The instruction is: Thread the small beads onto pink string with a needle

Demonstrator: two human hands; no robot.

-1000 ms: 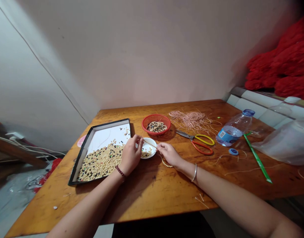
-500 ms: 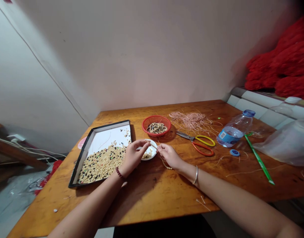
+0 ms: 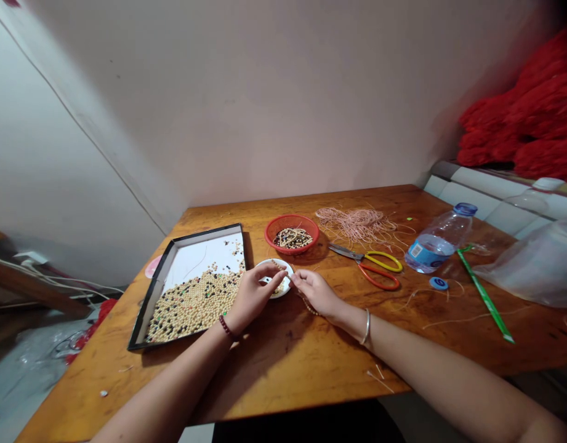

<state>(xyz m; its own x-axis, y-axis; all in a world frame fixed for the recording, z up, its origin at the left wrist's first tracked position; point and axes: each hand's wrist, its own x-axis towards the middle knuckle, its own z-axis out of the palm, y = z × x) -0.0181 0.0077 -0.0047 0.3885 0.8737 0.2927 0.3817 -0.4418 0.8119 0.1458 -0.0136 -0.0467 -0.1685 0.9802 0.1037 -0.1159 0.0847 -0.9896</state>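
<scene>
Brown wooden table (image 3: 306, 363) fills the lower view; bright red heap (image 3: 537, 117) sits beyond the surface's R edge. Black-rimmed tray (image 3: 197, 249) lies along surface's L edge, slightly askew, its near half covered w/ tiny beads (image 3: 191, 307), mostly cream, some black & a few green; white bottom bare toward its far L corner. Clear plastic bag (image 3: 535, 271) slumps at surface's R edge. L hand (image 3: 256, 289) arches over the plate from its L side, thumb & index tips brought close together nr the other hand's tips; can't tell if anything's pinched there, too small. R hand (image 3: 316, 292) is just off the plate's R rim, thumb & index pinching a bead strand (image 3: 309, 308), part of which hangs below the fingers, btwn plate & surface's near edge. Clear bottle (image 3: 431, 246) w/ blue label stands twd surface's R edge. Pink thread tangle (image 3: 354, 224) is nr the far edge, R of centre. Scissors (image 3: 361, 257), 1 yellow & 1 orange handle, lie in front of it, blades twd the basket. Red basket (image 3: 268, 237), nr mid far edge, holds multicoloured beads. Green stick (image 3: 486, 298) lies diagonally twd surface's R edge. White plate (image 3: 287, 269) is mid-surface, btwn tray & R hand, partly hidden. Blue cap (image 3: 439, 283) lies in front of bottle; thread snips (image 3: 380, 381) nr near edge.
</scene>
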